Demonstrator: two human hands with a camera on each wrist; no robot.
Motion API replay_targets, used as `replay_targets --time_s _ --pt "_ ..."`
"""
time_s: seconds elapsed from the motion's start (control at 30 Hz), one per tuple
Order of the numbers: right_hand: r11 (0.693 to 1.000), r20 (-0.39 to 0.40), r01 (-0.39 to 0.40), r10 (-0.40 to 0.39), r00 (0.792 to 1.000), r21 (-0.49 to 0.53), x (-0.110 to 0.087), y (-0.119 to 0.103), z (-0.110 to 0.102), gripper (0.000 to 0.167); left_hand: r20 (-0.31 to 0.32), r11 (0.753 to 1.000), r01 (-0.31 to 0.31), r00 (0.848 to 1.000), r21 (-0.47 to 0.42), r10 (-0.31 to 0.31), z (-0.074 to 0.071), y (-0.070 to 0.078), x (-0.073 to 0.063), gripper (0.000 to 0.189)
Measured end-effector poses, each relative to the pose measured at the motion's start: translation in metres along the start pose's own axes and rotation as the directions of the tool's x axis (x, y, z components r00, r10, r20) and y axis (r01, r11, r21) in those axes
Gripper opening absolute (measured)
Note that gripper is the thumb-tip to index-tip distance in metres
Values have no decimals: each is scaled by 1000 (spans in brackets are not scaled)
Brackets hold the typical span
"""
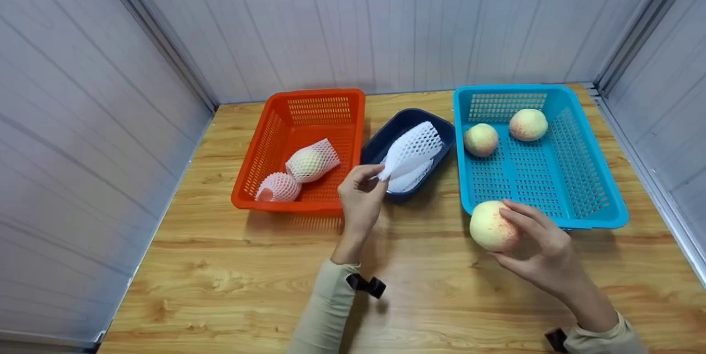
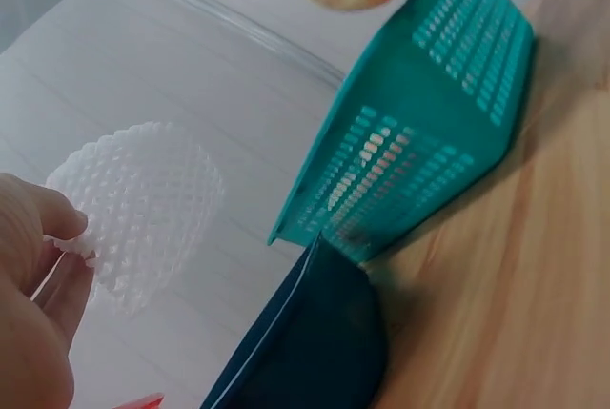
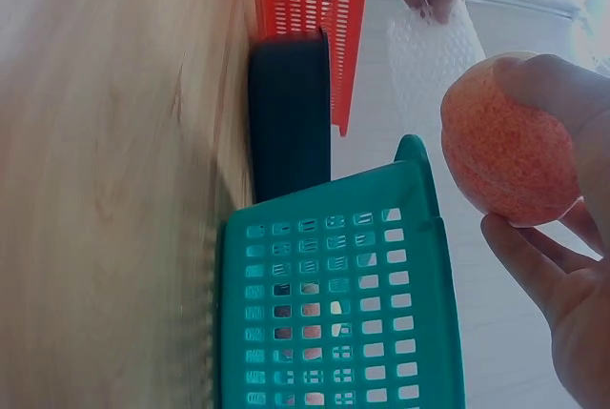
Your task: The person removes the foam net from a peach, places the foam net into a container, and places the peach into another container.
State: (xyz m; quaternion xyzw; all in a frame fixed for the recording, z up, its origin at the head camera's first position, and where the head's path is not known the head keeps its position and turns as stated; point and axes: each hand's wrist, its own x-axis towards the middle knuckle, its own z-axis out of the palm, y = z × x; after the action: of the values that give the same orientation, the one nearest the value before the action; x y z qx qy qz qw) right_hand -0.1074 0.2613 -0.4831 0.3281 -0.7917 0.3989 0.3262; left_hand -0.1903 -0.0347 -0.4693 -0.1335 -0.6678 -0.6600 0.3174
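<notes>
My left hand (image 1: pixel 361 199) pinches one end of a white foam fruit net (image 1: pixel 413 147), which is lifted over the dark blue tray (image 1: pixel 380 141). More white netting (image 1: pixel 409 177) lies in that tray beneath it. In the left wrist view the held foam net (image 2: pixel 143 209) hangs off the thumb and fingertips. My right hand (image 1: pixel 543 252) grips a peach (image 1: pixel 492 226) by its right side, above the near left corner of the blue basket (image 1: pixel 598 177). The right wrist view shows this peach (image 3: pixel 510 147) between thumb and fingers, its reddish side visible.
Two bare peaches, one at the left (image 1: pixel 481 140) and one farther back (image 1: pixel 528 125), sit in the blue basket. The orange basket (image 1: pixel 353 117) on the left holds two netted fruits, one in white net (image 1: pixel 311 162) and one in pinkish net (image 1: pixel 278 187). Panel walls (image 1: pixel 342 23) enclose the wooden table (image 1: pixel 220 277).
</notes>
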Motion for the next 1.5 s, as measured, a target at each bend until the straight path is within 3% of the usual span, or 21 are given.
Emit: replay_targets --time_s 0.17,0.33,0.57,0.87,1.0,1.1,1.2,1.3,1.4,1.5 --pt "1000 3 -14 14 1000 -16 -9 9 0 65 39 978 -147 989 145 143 4 -26 12 28" --pt "1000 3 -19 19 1000 -22 -10 10 1 65 128 899 -305 952 313 278 7 -37 24 30" --pt "999 16 -31 32 999 -23 -15 12 2 66 213 814 -382 923 438 319 12 -45 38 23" --pt "1000 1 -13 13 1000 4 -12 5 4 65 317 694 -446 894 566 316 20 -60 42 11" --pt "1000 -2 -12 12 1000 20 -4 -4 4 63 390 633 -477 876 610 284 24 -66 44 3" --pt "999 5 -13 12 1000 32 0 -10 4 63 432 601 -482 869 637 239 25 -69 44 4" --pt "999 10 -13 12 1000 44 1 -13 4 62 467 600 -468 867 649 171 25 -67 44 10" --pt "999 12 -16 16 1000 42 1 -13 4 63 510 613 -435 858 660 61 25 -64 43 13" --pt "999 10 -19 19 1000 37 0 -14 3 63 552 608 -400 830 686 -77 25 -62 43 16" --pt "999 5 -18 18 1000 33 0 -15 3 63 584 586 -379 785 717 -208 25 -61 42 20"
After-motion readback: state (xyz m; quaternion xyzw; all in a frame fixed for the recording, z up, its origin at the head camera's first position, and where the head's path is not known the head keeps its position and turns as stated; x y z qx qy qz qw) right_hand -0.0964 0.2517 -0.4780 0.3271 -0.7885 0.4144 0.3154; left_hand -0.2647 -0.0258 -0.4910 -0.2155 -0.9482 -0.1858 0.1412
